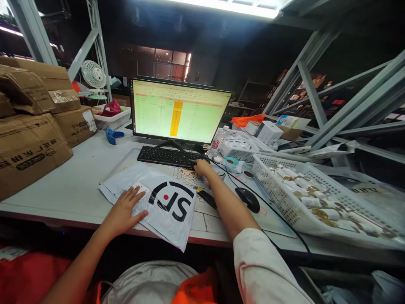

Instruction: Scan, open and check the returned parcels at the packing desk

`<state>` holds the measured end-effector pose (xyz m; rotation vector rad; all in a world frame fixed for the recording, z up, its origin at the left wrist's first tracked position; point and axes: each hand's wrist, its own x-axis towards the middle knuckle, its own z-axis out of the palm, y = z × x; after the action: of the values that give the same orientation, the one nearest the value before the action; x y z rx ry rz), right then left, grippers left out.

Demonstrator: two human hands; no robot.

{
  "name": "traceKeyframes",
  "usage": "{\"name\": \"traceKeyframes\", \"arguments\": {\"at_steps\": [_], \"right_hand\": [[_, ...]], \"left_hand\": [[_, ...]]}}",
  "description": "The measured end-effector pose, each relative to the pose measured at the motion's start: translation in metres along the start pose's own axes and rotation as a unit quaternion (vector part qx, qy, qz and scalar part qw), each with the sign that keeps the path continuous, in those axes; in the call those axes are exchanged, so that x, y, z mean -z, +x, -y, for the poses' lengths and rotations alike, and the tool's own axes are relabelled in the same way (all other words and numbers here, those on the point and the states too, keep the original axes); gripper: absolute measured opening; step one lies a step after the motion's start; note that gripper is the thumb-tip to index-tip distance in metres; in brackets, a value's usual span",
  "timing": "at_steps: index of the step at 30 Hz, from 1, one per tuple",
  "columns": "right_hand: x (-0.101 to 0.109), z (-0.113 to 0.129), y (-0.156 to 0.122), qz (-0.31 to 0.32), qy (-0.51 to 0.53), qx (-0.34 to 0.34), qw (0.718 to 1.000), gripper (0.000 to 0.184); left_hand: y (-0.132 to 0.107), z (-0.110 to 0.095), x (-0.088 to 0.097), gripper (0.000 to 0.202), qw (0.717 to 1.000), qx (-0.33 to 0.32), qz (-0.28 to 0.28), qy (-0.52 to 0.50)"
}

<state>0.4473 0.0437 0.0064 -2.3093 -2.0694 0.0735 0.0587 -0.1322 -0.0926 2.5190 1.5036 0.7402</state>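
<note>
A white plastic mailer bag (172, 198) with large black lettering and a red dot lies at the table's front edge, one corner hanging over it. My left hand (129, 207) rests flat on the bag's left part, fingers spread, beside a small white label. My right hand (202, 166) is at the right end of the black keyboard (164, 157), fingers on the keys and holding nothing. Behind the keyboard stands a monitor (158, 114) showing a spreadsheet with an orange column. A yellow-and-black utility knife (206, 197) lies partly under my right forearm.
A black mouse (247, 199) and its cable lie right of my forearm. Further right is a white basket (278, 198) of small rolled items. Tape rolls (231, 162) and a plastic bottle (218, 141) stand near the monitor. Cardboard boxes (31, 143) are stacked at the left.
</note>
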Motion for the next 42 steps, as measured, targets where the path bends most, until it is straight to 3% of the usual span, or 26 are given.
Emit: {"name": "traceKeyframes", "arguments": {"at_steps": [6,9,12,16,19,22,28,31,34,36,38,42], "right_hand": [[0.007,0.009,0.009,0.009,0.003,0.022,1.0,0.051],[0.023,0.004,-0.003,-0.029,0.013,0.047,0.998,0.051],[0.034,-0.03,-0.035,-0.087,0.022,0.063,0.994,0.051],[0.03,-0.101,-0.081,-0.178,0.035,0.027,0.983,0.046],[0.028,-0.12,-0.102,-0.195,0.014,0.02,0.981,0.044],[0.026,-0.096,-0.095,-0.159,-0.027,0.048,0.986,0.045],[0.01,-0.028,-0.032,-0.056,-0.028,0.063,0.996,0.046],[0.006,-0.01,-0.015,-0.038,-0.029,0.057,0.997,0.045],[0.013,-0.007,-0.014,-0.039,-0.029,0.058,0.997,0.041],[0.024,-0.019,-0.022,-0.067,-0.027,0.067,0.995,0.043],[0.034,-0.047,-0.039,-0.105,-0.026,0.07,0.992,0.046],[0.026,-0.142,-0.082,-0.222,0.038,0.045,0.973,0.042]], "left_hand": [[-0.001,-0.002,0.001,0.068,1.0,0.009,0.0,-0.014],[-0.002,-0.002,0.003,0.067,1.0,0.009,-0.005,-0.01],[-0.003,-0.002,0.002,0.067,1.0,0.009,-0.005,-0.002],[-0.003,-0.002,-0.003,0.067,1.0,0.002,-0.019,0.002],[-0.003,-0.001,-0.005,0.066,1.0,-0.006,-0.023,0.006],[-0.003,-0.001,-0.003,0.068,1.0,-0.007,-0.025,0.0],[-0.001,-0.001,0.003,0.067,1.0,-0.006,-0.017,-0.003],[-0.002,-0.001,0.003,0.065,1.0,-0.006,-0.015,0.001],[-0.002,-0.001,0.001,0.064,1.0,0.0,-0.014,-0.005],[-0.002,-0.001,-0.001,0.063,1.0,0.008,-0.02,-0.012],[-0.003,-0.002,-0.001,0.062,0.999,0.015,-0.023,-0.018],[-0.004,-0.005,-0.001,0.064,0.999,0.028,-0.012,-0.021]]}}
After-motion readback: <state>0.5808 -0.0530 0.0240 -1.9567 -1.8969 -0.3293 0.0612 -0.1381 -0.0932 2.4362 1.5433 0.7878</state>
